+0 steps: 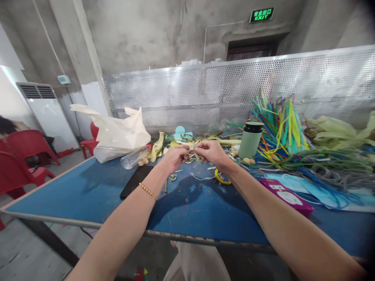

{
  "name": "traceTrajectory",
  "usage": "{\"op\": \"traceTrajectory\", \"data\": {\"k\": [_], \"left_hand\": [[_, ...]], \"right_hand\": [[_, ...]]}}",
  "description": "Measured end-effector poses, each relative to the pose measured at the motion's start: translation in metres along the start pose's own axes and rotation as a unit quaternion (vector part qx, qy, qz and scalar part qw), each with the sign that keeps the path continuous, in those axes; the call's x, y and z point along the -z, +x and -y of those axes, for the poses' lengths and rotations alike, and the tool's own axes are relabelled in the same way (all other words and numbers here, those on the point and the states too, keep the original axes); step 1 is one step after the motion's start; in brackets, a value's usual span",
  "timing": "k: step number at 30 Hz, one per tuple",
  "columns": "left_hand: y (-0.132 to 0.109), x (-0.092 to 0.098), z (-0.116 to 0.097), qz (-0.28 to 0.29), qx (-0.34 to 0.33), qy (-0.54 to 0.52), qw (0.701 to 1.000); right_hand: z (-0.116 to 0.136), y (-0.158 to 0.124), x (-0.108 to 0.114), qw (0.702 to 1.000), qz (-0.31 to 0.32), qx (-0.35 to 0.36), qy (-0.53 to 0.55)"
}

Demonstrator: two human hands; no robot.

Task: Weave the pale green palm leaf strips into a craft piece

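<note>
Both hands meet over the middle of the blue table. My left hand has its fingers closed on a small pale piece of plant husk. From the other side, my right hand pinches the same pale piece. Thin green and cream strips hang around the fingertips, and the exact shape of the held piece is too small to tell. Scraps of strip lie on the table below, with a yellow ring under my right wrist. A gold bead bracelet circles my left wrist.
A black phone, a clear bottle and a white bag are at the left. On the right stand a green jar, colourful strips, a purple box and blue masks. A perforated metal screen rises behind.
</note>
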State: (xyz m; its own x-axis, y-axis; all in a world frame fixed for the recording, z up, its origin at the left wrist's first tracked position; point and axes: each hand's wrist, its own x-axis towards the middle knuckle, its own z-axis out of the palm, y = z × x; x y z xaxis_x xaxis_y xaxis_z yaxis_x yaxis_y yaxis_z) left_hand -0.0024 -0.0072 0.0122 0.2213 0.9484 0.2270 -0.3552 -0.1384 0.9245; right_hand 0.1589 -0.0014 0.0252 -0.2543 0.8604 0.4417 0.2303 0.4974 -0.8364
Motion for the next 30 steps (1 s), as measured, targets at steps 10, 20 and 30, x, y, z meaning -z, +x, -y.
{"op": "traceTrajectory", "data": {"k": [10, 20, 30], "left_hand": [[0.0049, 0.005, 0.0062, -0.012, -0.021, 0.013, 1.0], [0.0047, 0.0016, 0.0084, -0.038, -0.041, 0.026, 0.998], [0.0067, 0.0008, 0.0078, -0.075, -0.046, 0.018, 0.996]], "right_hand": [[0.0061, -0.0023, -0.0017, 0.999, -0.018, -0.015, -0.024], [0.0071, -0.0026, -0.004, 0.998, -0.016, -0.009, -0.06], [0.003, -0.0009, -0.0051, 0.998, -0.019, -0.008, -0.058]]}}
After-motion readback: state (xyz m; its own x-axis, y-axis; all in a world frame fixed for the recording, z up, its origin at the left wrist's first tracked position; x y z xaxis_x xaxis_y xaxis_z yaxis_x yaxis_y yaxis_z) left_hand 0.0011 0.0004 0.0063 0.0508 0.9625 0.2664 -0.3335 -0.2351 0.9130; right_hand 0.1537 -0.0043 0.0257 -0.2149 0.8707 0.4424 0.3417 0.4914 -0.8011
